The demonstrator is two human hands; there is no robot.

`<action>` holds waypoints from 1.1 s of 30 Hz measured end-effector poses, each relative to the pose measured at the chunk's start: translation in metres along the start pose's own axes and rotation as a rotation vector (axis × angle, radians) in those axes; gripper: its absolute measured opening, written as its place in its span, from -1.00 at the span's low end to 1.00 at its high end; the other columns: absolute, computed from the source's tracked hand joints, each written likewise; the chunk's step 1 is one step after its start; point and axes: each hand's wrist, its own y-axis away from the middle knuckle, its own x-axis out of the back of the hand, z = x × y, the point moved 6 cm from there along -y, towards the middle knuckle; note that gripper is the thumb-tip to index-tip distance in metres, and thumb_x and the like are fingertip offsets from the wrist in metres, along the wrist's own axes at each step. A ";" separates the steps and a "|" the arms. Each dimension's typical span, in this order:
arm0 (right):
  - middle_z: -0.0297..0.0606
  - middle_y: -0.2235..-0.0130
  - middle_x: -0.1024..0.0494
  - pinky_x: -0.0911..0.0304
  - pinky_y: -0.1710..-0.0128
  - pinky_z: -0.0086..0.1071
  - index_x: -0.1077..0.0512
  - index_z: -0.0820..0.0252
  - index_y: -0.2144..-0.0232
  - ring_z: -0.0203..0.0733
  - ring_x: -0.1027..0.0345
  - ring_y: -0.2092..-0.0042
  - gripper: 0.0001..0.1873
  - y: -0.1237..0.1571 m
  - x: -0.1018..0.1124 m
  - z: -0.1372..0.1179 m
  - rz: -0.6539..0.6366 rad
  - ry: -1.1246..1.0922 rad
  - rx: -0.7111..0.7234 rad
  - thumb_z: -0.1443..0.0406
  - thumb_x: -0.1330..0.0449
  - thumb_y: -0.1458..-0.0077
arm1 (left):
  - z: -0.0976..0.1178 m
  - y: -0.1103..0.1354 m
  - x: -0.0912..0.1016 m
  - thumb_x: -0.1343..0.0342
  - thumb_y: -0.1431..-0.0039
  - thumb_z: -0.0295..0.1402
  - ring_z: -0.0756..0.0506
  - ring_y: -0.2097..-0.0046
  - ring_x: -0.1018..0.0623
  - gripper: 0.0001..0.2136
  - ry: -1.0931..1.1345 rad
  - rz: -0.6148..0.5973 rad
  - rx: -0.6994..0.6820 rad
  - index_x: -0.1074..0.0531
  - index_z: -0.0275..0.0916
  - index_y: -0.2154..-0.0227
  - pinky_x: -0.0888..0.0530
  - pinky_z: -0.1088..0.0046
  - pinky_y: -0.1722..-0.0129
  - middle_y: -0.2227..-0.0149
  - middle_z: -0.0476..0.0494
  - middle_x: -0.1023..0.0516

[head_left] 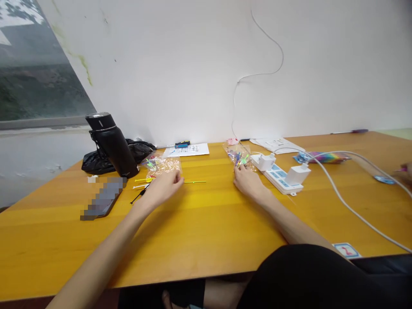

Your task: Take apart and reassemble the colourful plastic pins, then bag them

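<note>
My left hand (165, 184) is closed, its fingers curled down at the tabletop. A thin yellow-green plastic strip (195, 182) sticks out to the right from under it. Beside the wrist lie slim plastic pieces with wider flat parts: a yellow one (141, 180), a white one (139, 187) and a black one (137, 197). My right hand (248, 180) has bent fingers against a clear bag (230, 150) holding blue and green plastic pieces; what its fingertips pinch is hidden. Another clear bag (169, 163) of coloured pieces lies just behind my left hand.
A black bottle (112, 146) and a phone (107, 199) are at left, before a black plastic bag (144, 148). A screwdriver (182, 144) lies on paper (199, 149). Right are a power strip (280, 178), white cables (337, 189), a rainbow-coloured pack (328, 157) and another person's hand (405, 171).
</note>
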 end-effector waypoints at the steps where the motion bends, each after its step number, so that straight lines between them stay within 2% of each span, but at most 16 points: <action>1: 0.27 -0.02 -0.49 -0.32 -0.02 -0.11 -0.47 0.46 0.08 0.21 -0.42 -0.07 -0.74 0.000 -0.001 -0.004 -0.022 -0.026 0.041 0.53 -0.11 -0.18 | 0.007 -0.001 -0.008 0.06 -0.32 -0.15 -0.12 0.37 -0.47 -0.75 0.074 0.004 -0.055 -0.33 -0.18 0.39 -0.25 0.39 0.37 0.40 -0.10 -0.53; 4: -0.12 0.05 -0.56 -0.36 -0.01 -0.37 -0.45 0.22 0.16 -0.16 -0.48 0.04 -0.86 0.003 -0.005 -0.036 -0.028 -0.214 0.239 0.44 -0.18 -0.22 | 0.020 0.001 -0.039 0.02 -0.33 -0.16 -0.06 0.37 -0.52 -0.80 0.440 -0.053 -0.167 -0.33 -0.19 0.22 -0.36 0.40 0.34 0.22 -0.13 -0.56; 5: -0.15 0.06 -0.56 -0.40 0.04 -0.40 -0.42 0.20 0.13 -0.20 -0.49 0.09 -0.87 0.006 -0.003 -0.051 0.002 -0.449 0.344 0.39 -0.19 -0.24 | 0.020 0.001 -0.052 0.00 -0.33 -0.15 -0.05 0.39 -0.53 -0.78 0.600 -0.111 -0.150 -0.29 -0.18 0.13 -0.40 0.41 0.37 0.14 -0.15 -0.56; 6: -0.18 0.08 -0.56 -0.43 0.06 -0.39 -0.40 0.18 0.13 -0.22 -0.50 0.10 -0.88 0.009 -0.002 -0.062 0.038 -0.687 0.423 0.34 -0.19 -0.27 | 0.020 0.002 -0.063 -0.05 -0.30 -0.14 -0.04 0.39 -0.56 -0.73 0.744 -0.144 -0.132 -0.26 -0.17 0.06 -0.43 0.41 0.37 0.08 -0.18 -0.55; 8: -0.25 0.15 -0.54 -0.47 0.04 -0.33 -0.39 0.16 0.16 -0.22 -0.51 0.13 -0.83 0.014 -0.007 -0.079 0.034 -0.973 0.545 0.26 -0.26 -0.23 | 0.017 0.001 -0.078 -0.14 -0.27 -0.12 -0.04 0.36 -0.60 -0.65 0.924 -0.170 -0.113 -0.26 -0.19 0.01 -0.51 0.35 0.26 0.11 -0.19 -0.57; 11: -0.27 0.17 -0.48 -0.50 0.04 -0.27 -0.44 0.17 0.25 -0.23 -0.50 0.16 -0.84 0.017 -0.016 -0.084 0.028 -1.077 0.584 0.22 -0.31 -0.20 | 0.015 -0.001 -0.090 -0.24 -0.20 -0.12 -0.08 0.24 -0.65 -0.64 1.108 -0.263 -0.127 -0.36 -0.24 0.09 -0.52 0.30 0.07 0.12 -0.22 -0.60; 15: -0.24 0.14 -0.45 -0.50 0.02 -0.27 -0.52 0.17 0.28 -0.23 -0.49 0.14 -0.85 0.014 -0.016 -0.078 0.044 -1.049 0.601 0.20 -0.28 -0.25 | 0.012 -0.004 -0.090 -0.34 -0.12 -0.14 -0.09 0.21 -0.65 -0.62 1.178 -0.302 -0.123 -0.43 -0.26 0.13 -0.50 0.30 0.02 0.15 -0.21 -0.63; 19: -0.21 0.12 -0.49 -0.47 0.02 -0.21 -0.49 0.14 0.12 -0.17 -0.48 0.11 -0.84 0.011 -0.014 -0.072 0.115 -0.882 0.577 0.23 -0.25 -0.28 | 0.010 -0.006 -0.090 -0.37 -0.09 -0.12 -0.08 0.23 -0.65 -0.62 1.271 -0.292 -0.092 -0.46 -0.28 0.17 -0.52 0.30 0.05 0.15 -0.25 -0.66; 22: -0.11 -0.02 -0.49 -0.35 -0.15 -0.02 -0.42 0.11 -0.09 -0.02 -0.38 -0.08 -0.69 0.011 -0.018 -0.070 0.200 -0.601 0.570 0.33 -0.17 -0.32 | 0.003 -0.008 -0.088 -0.40 -0.06 -0.19 -0.05 0.23 -0.64 -0.61 1.402 -0.194 0.016 -0.48 -0.28 0.13 -0.52 0.29 -0.03 0.08 -0.27 -0.66; 24: -0.08 -0.06 -0.47 -0.31 -0.18 0.02 -0.41 0.11 -0.12 0.02 -0.33 -0.12 -0.67 0.010 -0.022 -0.070 0.209 -0.460 0.577 0.36 -0.12 -0.34 | -0.003 -0.008 -0.086 -0.38 -0.08 -0.26 -0.05 0.19 -0.64 -0.63 1.485 -0.099 0.116 -0.49 -0.28 0.08 -0.49 0.28 -0.11 0.03 -0.27 -0.66; 28: -0.10 0.03 -0.50 -0.36 -0.11 -0.05 -0.47 0.13 -0.03 0.00 -0.37 -0.04 -0.74 0.010 -0.024 -0.072 0.191 -0.324 0.619 0.34 -0.08 -0.38 | -0.006 -0.005 -0.082 -0.30 -0.11 -0.42 -0.10 -0.05 -0.61 -0.72 1.600 0.009 0.239 -0.53 -0.30 0.09 -0.40 0.29 -0.26 -0.04 -0.30 -0.64; 33: -0.12 0.05 -0.51 -0.38 -0.06 -0.12 -0.47 0.06 -0.07 -0.03 -0.39 -0.01 -0.72 0.013 -0.021 -0.077 0.203 -0.279 0.659 0.33 -0.08 -0.39 | -0.004 -0.004 -0.080 -0.23 -0.03 -0.53 -0.17 -0.19 -0.54 -0.73 1.643 0.040 0.250 -0.60 -0.31 0.16 -0.35 0.27 -0.32 -0.07 -0.29 -0.63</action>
